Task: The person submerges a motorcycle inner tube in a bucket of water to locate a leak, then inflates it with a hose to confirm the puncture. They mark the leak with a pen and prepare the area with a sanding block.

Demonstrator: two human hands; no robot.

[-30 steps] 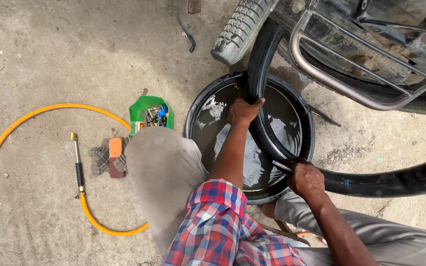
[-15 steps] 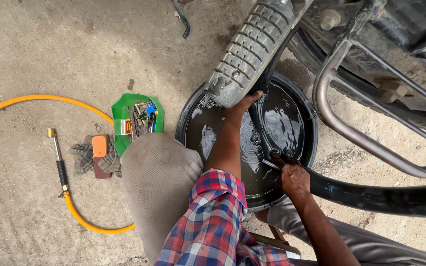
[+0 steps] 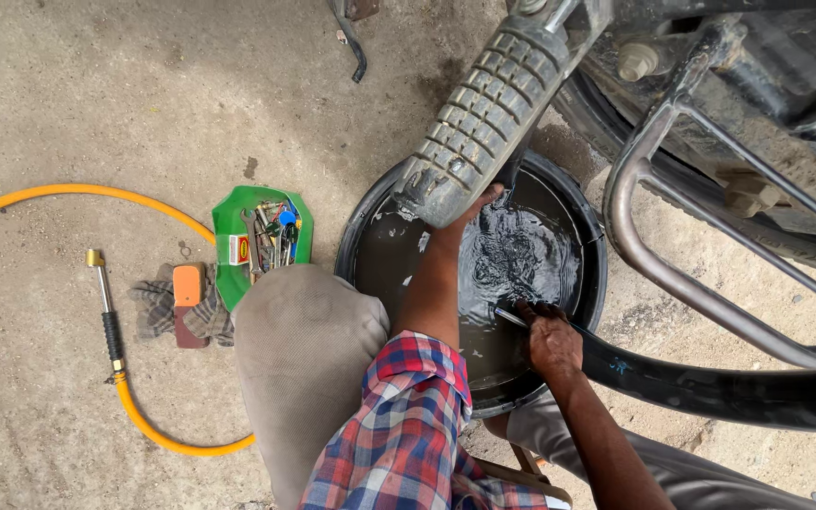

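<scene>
Since the earlier frames, both hands have sunk deeper into the water basin (image 3: 363, 247). Right hand (image 3: 553, 342) grips the black inner tube (image 3: 710, 389), pressing it underwater; left hand (image 3: 484, 200) is half hidden, its grasp unclear. Next section likely needs feeding through. Left of the basin, a green tray (image 3: 233, 283) carries a small red-and-yellow label.

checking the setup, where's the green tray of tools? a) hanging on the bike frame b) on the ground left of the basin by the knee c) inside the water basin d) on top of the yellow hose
b: the green tray sits on the concrete just left of the black basin, beside the bent knee.
</scene>
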